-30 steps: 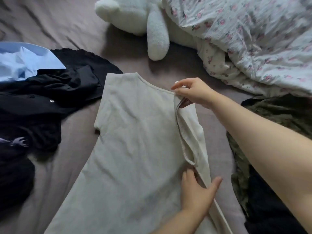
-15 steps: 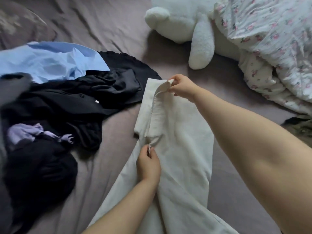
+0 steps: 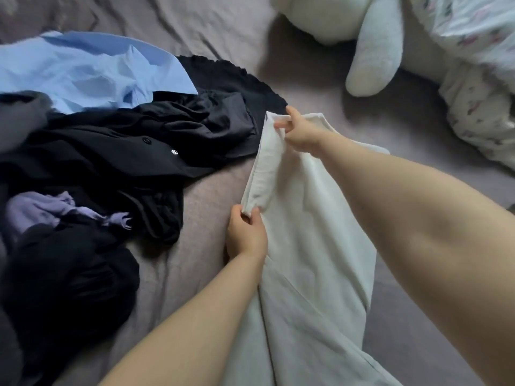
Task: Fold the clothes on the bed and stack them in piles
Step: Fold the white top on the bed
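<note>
- One head-worn wide-angle view, looking forward and steeply down onto a bed [image 3: 211, 29].
- Both forearms enter from the bottom edge; the left hand [image 3: 245, 235] and right hand [image 3: 299, 132] sit near the centre, close to the lens.
- A heap of dark clothes [image 3: 111, 151] fills the left side; a white plush toy [image 3: 370, 45] lies at the top edge.
- Straight edges bow near the borders.

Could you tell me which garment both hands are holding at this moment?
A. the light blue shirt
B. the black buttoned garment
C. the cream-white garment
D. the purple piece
C: the right hand pinches the top corner of the cream-white garment and the left hand grips its folded edge lower down, while the light blue shirt, the black buttoned garment and the purple piece lie untouched to the left.
</note>
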The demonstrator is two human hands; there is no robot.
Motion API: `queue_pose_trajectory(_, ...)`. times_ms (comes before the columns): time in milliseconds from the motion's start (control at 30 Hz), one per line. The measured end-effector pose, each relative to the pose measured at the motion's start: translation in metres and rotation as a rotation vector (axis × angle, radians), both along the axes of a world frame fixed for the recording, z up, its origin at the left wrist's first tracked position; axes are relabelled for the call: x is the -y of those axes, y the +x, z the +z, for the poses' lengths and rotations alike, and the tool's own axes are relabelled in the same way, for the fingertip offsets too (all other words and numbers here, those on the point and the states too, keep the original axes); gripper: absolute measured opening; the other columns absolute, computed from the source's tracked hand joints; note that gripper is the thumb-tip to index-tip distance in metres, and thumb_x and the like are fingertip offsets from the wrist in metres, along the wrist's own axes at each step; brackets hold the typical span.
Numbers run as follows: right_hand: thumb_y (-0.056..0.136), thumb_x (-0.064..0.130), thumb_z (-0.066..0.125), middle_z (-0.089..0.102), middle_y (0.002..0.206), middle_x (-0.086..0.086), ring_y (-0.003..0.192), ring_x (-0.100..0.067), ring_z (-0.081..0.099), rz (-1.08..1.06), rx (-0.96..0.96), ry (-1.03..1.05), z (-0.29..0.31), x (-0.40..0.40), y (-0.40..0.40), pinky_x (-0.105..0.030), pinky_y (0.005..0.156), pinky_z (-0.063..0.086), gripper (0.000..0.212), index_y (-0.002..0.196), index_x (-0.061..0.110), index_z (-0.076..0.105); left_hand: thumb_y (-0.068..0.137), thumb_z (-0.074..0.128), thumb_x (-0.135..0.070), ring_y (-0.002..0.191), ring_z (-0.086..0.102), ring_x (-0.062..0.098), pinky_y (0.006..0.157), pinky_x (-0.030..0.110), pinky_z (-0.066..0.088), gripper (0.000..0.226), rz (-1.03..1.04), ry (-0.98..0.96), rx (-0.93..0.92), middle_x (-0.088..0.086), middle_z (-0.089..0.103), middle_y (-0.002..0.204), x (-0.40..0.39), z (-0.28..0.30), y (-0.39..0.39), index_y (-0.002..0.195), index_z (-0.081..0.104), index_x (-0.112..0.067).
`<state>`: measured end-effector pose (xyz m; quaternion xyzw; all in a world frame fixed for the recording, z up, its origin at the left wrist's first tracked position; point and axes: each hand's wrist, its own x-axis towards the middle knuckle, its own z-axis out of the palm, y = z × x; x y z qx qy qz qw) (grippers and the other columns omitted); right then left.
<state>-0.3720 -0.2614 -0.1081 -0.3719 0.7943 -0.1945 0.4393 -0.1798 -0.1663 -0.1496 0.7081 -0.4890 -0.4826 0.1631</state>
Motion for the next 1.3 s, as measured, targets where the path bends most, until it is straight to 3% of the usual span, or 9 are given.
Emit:
queue_pose_trajectory(100, 0.095, 0.004, 0.042, 0.044, 0.143, -0.001, 0.131, -0.015, 0.043, -0.061, -0.009, -0.173, -0.007, -0.022, 0.006, -0.023, 0.104, 0.036, 0.06, 0.15, 0.015, 0.021, 0.094, 0.052, -0.033, 0.09, 0.057, 0.028, 0.069, 0.029, 0.035, 0.02, -0.025, 0.041, 0.062, 0.003, 0.064, 0.096, 0.006, -0.004, -0.002, 0.101, 0.053, -0.014)
queue_pose_trajectory(267, 0.089, 0.014, 0.058, 0.054, 0.132, -0.005, 0.122, -0.022, 0.051, -0.141, -0.318, -0.212, -0.036, -0.147, 0.018, -0.019, 0.098, 0.033, 0.047, 0.136, 0.009, 0.048, 0.091, 0.058, -0.033, 0.098, 0.059, 0.03, 0.075, 0.032, 0.043, 0.03, -0.121, 0.024, 0.048, 0.007, 0.063, 0.105, 0.003, 0.0, 0.001, 0.114, 0.049, -0.015)
queue_pose_trajectory(400, 0.091, 0.03, 0.058, 0.046, 0.145, -0.009, 0.132, -0.025, 0.044, -0.064, -0.406, -0.141, -0.04, -0.242, 0.044, -0.037, 0.113, 0.032, 0.049, 0.135, 0.009, 0.052, 0.069, 0.081, -0.03, 0.118, 0.043, 0.026, 0.101, 0.037, 0.036, 0.108, -0.497, -0.181, 0.183, 0.009, 0.033, 0.136, -0.041, 0.009, 0.018, 0.151, 0.01, -0.029)
queue_pose_trajectory(467, 0.088, 0.042, 0.053, 0.053, 0.136, -0.011, 0.124, -0.03, 0.052, -0.063, -0.433, -0.136, -0.032, -0.284, 0.064, -0.044, 0.105, 0.042, 0.051, 0.125, 0.008, 0.059, 0.064, 0.083, -0.028, 0.127, 0.036, 0.028, 0.106, 0.041, 0.033, 0.117, -0.582, -0.288, 0.233, 0.012, 0.025, 0.144, -0.078, 0.012, 0.037, 0.15, 0.003, -0.035)
queue_pose_trajectory(600, 0.086, 0.05, 0.058, 0.061, 0.102, -0.001, 0.097, -0.024, 0.059, -0.184, -0.455, -0.014, -0.017, -0.367, 0.096, -0.041, 0.088, 0.047, 0.044, 0.109, 0.013, 0.065, 0.059, 0.083, -0.022, 0.125, 0.038, 0.032, 0.102, 0.048, 0.039, 0.102, -0.739, -0.463, 0.337, 0.015, 0.033, 0.14, -0.153, 0.01, 0.085, 0.143, 0.027, -0.03)
queue_pose_trajectory(800, 0.073, 0.058, 0.072, 0.062, 0.088, 0.008, 0.088, -0.02, 0.058, -0.272, -0.297, 0.315, -0.011, -0.453, 0.131, -0.037, 0.08, 0.045, 0.044, 0.094, 0.022, 0.058, 0.061, 0.081, -0.019, 0.118, 0.051, 0.041, 0.1, 0.052, 0.04, 0.075, -0.635, -0.267, 0.491, 0.021, 0.047, 0.134, -0.21, 0.007, 0.147, 0.131, 0.054, -0.012)
queue_pose_trajectory(1067, 0.08, 0.029, 0.071, 0.052, 0.069, 0.013, 0.072, -0.011, 0.051, -0.049, 0.019, 0.155, 0.054, -0.417, 0.207, -0.029, 0.063, 0.036, 0.025, 0.071, 0.027, 0.047, 0.097, 0.049, -0.021, 0.122, 0.044, 0.03, 0.102, 0.038, 0.033, 0.026, -0.703, -0.143, 0.427, 0.012, 0.053, 0.128, -0.206, 0.032, 0.207, 0.113, 0.066, -0.009)
queue_pose_trajectory(1200, 0.083, 0.028, 0.067, 0.045, 0.07, 0.017, 0.073, -0.006, 0.046, 0.107, 0.206, 0.091, 0.077, -0.373, 0.282, -0.011, 0.061, 0.034, 0.032, 0.068, 0.034, 0.039, 0.104, 0.03, -0.027, 0.116, 0.051, 0.03, 0.1, 0.036, 0.035, 0.042, -0.435, 0.063, 0.269, 0.011, 0.062, 0.12, -0.186, 0.048, 0.234, 0.113, 0.065, -0.005)
queue_pose_trajectory(1300, 0.082, 0.025, 0.063, 0.049, 0.077, 0.008, 0.077, -0.013, 0.046, 0.144, 0.304, 0.103, 0.076, -0.342, 0.338, -0.016, 0.056, 0.033, 0.022, 0.073, 0.026, 0.042, 0.105, 0.023, -0.032, 0.11, 0.057, 0.03, 0.092, 0.034, 0.04, 0.052, -0.228, 0.239, 0.141, 0.013, 0.066, 0.11, -0.164, 0.057, 0.259, 0.108, 0.067, -0.004)
